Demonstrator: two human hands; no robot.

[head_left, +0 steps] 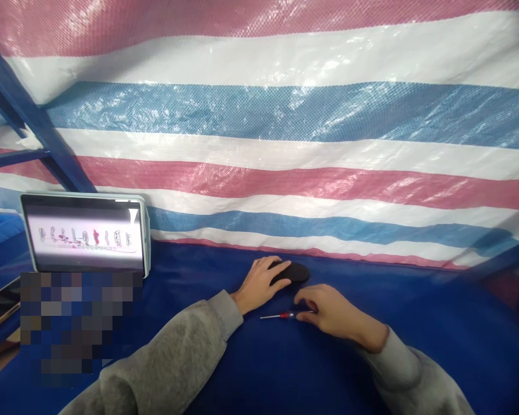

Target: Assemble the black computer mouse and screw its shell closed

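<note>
A black computer mouse (pixel 300 272) lies on the blue tabletop, its left part covered by my left hand (pixel 263 282). Thumb and fingers of that hand are spread around the mouse and grip it from the left. Close in front of it is a small screwdriver (pixel 284 315) with a red and dark handle, its thin metal shaft pointing left. My right hand (pixel 328 308) is at the handle end, thumb by the handle and curled fingers above, with a gap between them. Whether the thumb touches the handle is hard to tell.
A tablet (pixel 86 236) in a light case stands at the left with a lit screen. Below it is a pixelated patch, with a dark flat device (pixel 0 305) at the left edge. Striped sheeting (pixel 285 115) hangs behind the blue table (pixel 259 369); a blue frame bar (pixel 56 144) slants at left.
</note>
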